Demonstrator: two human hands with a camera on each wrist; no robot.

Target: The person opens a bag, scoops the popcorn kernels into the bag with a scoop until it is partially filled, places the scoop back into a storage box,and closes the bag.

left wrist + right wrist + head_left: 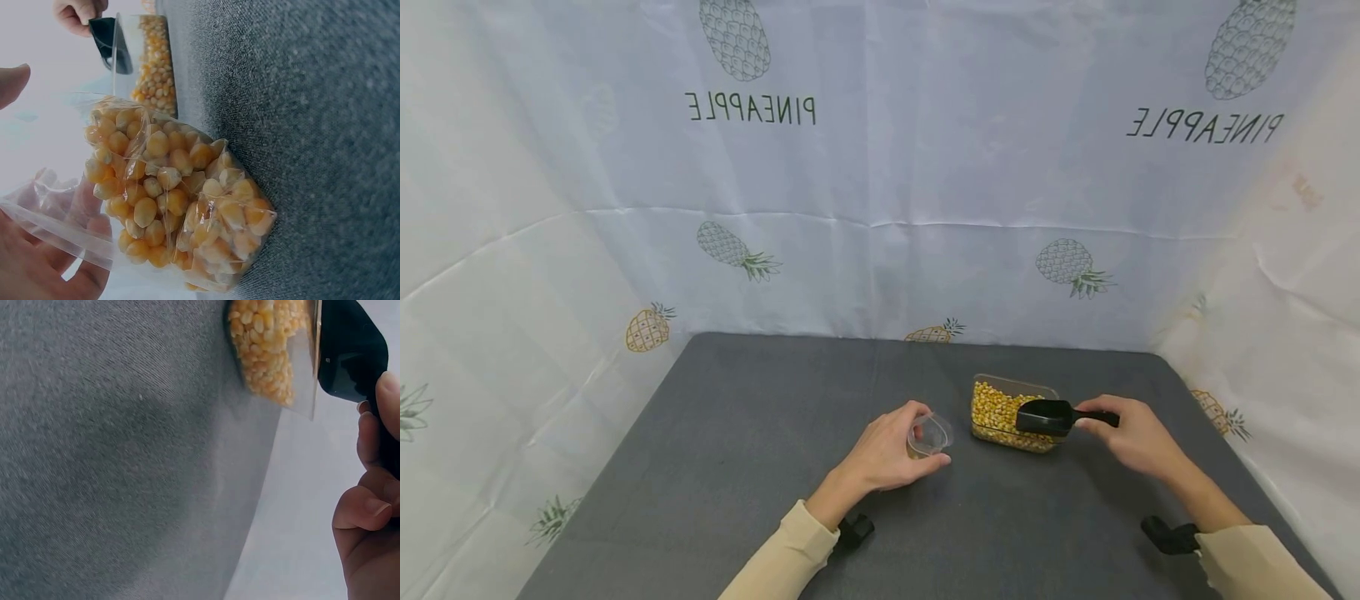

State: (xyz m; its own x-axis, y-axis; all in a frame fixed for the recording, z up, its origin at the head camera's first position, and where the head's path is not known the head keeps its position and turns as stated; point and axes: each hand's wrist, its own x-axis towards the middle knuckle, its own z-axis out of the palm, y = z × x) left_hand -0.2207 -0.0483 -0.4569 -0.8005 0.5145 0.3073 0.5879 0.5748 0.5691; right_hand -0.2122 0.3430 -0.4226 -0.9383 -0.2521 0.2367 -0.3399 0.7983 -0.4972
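A clear plastic bag of yellow corn kernels stands on the table. My left hand curves round its upper part, with the thumb on the near side and the other fingers on the far side. The bag's mouth gapes between them. To the right sits a clear rectangular container with corn kernels inside. My right hand grips the handle of a black scoop, whose blade is at the container's right side, by the rim. How much the scoop holds I cannot tell.
The grey table runs back to a pale curtain printed with pineapples, which also hangs along both sides. A black device is on the left wrist and another black device on the right.
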